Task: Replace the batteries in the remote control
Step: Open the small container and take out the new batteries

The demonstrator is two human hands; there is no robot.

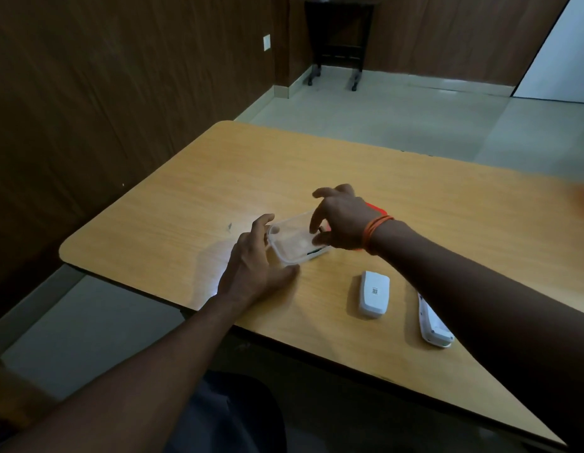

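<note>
Wooden table (pixel 192 178) with rounded corners, seen from above and a bit to the side. Clear plastic container (pixel 292 238) sits near the middle of the table, something dark lying at its near inner edge, too blurred to name. Left hand (pixel 251 266) rests at the container's left side, fingers loosely spread, thumb along the near rim and fingertips at the far-left corner, touching or just beside the wall, steadying it rather than clamping anything. Right hand (pixel 341 220) hovers over the container's right end, fingers curled downward, index and thumb pinched narrow on a small dark item; likely a battery but can't tell for sure. Orange thread band (pixel 377 228) around the right wrist. Red object (pixel 377 209) peeks out behind the right hand, mostly hidden. White battery cover (pixel 373 294) lies flat on the table, near side of the container, small QR sticker on it facing up. White remote control (pixel 432 325) lies just right of the cover, apart from it, partly under the right forearm, far end hidden. Dark small table against the back wall, pale tiled floor, wood-panel walls
</note>
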